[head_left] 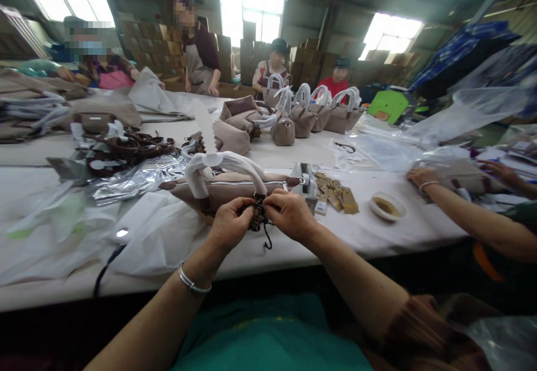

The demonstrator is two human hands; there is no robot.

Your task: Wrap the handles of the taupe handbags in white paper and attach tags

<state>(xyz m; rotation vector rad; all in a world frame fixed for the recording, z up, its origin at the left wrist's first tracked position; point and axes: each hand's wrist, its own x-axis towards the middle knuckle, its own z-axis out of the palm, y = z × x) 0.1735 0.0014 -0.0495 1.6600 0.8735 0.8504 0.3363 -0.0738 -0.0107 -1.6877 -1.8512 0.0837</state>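
Observation:
A taupe handbag (229,189) lies on its side on the white table (377,231), its handles wrapped in white paper (222,164). My left hand (230,225) and my right hand (289,214) meet at the bag's front edge. Both pinch a small leopard-print charm (258,217) with a dark cord hanging below it. White tissue paper (159,236) lies under and left of the bag.
Brown paper tags (338,195) and a small dish (386,206) lie to the right. A co-worker's arms (461,209) reach in from the right. Finished bags (302,116) stand in a row farther back. Straps and foil wrap (130,153) lie left. Other people work at the far side.

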